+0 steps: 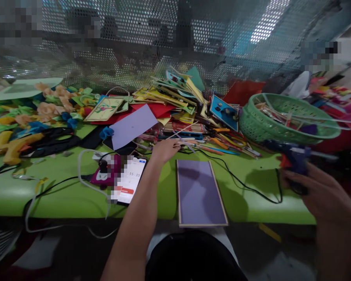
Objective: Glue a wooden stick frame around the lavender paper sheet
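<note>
Paper flowers (48, 111): heaped at the back left of the green tabletop (61, 199), in peach, green, yellow and blue.
Yellow gun-shaped tool (14, 150): lying before the flowers.
Magenta socket block (99, 177): a black plug seated in it, cables around it.
Phone (131, 183): face up just right of the block, screen lit with digits.
Lilac sheet (133, 125): lying askew behind the phone.
Left hand (165, 150): stretched forward, fingers at the pale sticks (191, 140); from here I can't tell whether they have closed on one.
Heap of cards (168, 95): piled behind that hand.
Purple board (199, 195): flat at the table's near edge, between the two hands, with pale strips along its left, right and near sides.
Green basket (260, 125): beyond the board, to the right, holding loose bits.
Blue glue gun (301, 160): raised on the right, blurred, orange at its front.
Right hand (324, 191): wrapped round the gun's handle.
</note>
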`<state>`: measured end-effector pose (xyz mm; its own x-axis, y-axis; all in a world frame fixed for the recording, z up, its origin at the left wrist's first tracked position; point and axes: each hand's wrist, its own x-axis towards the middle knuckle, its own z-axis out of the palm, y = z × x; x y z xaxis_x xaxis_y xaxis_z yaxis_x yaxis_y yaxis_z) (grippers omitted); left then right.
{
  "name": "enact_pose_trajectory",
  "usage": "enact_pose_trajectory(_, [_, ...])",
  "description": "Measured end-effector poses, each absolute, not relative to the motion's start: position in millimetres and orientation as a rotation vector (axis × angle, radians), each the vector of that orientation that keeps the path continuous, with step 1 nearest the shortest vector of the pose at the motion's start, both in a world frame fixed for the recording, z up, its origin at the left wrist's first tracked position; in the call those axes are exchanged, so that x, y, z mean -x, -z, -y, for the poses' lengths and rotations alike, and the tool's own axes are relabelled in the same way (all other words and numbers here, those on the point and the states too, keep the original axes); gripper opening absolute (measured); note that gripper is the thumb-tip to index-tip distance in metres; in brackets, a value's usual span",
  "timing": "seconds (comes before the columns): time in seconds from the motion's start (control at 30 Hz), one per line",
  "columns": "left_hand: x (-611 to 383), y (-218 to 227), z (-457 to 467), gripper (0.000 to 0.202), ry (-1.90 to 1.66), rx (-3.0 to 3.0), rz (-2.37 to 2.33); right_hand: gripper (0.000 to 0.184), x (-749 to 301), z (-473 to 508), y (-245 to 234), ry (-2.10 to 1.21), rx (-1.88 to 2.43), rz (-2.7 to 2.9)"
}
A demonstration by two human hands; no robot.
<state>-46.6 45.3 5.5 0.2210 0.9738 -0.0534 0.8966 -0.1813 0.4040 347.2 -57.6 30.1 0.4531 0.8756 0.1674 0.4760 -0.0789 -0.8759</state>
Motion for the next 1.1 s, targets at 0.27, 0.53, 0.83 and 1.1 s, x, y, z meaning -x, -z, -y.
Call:
enact_pose_trajectory(0.27, [53, -4, -48, 0.025, -0.091, -2.18, -1.633, 0.038, -291, 53, -36, -1.038, 1.533, 1.05])
enact_pose_trajectory(0.53, [52, 1, -49, 0.022, -0.004, -2.218, -1.587, 0.042, -263, 27, -11, -1.383, 1.577, 1.454])
enact_pose_trajectory(0.83, [52, -7, -44, 0.028, 0.026, -2.173, -1.598, 0.065, -216, 1, -5, -1.297, 1.711, 1.677])
enact_pose_trajectory(1.1, [51, -2, -45, 0.028, -0.006, -2.173, -1.619, 0.061, -202, -8, -1, -1.063, 1.625, 2.025])
